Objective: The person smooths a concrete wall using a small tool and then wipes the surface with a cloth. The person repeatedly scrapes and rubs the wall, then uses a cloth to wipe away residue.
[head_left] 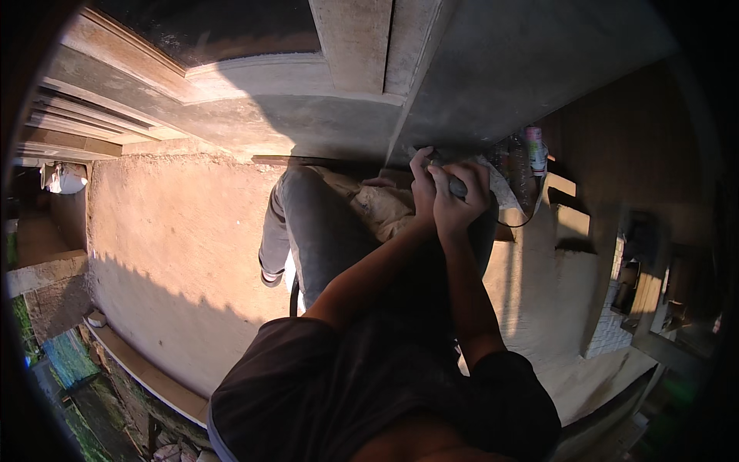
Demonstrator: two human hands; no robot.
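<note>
Both hands together, just off the lower edge of the grey wall panel [500, 77], right of the pale vertical strip dividing it from the window side. Right hand [468, 199] is closed round a grey rounded object [458, 187]; only its blunt end shows between the fingers, so can't confirm what it is. Left hand [422, 189] sits against the right, fingers curled; can't tell whether it grips the same object or just steadies. Far end of the object is lost in shadow and fingers at the panel's bottom edge.

Person is low down, knees bent, grey trousers [319, 231], dark short-sleeved top [377, 377]. Crumpled beige cloth [377, 204] lies between the knees, left of the hands.

Right of the hands, near the panel's lower edge: pale sheet [502, 189], partly covered by the right hand, then a white cylindrical container [536, 158] with a pink and green upper part. Thin dark cable [517, 224] loops below these; ends not traceable.

Floor [185, 208] left of the legs is sunlit, with a jagged shadow across its near side. Kerb [154, 373] runs along the floor's near left edge, small block [96, 318] at its far corner. White bundle [65, 179] beyond the floor's left edge. Window frame [354, 42] above, on the wall left of the strip.
</note>
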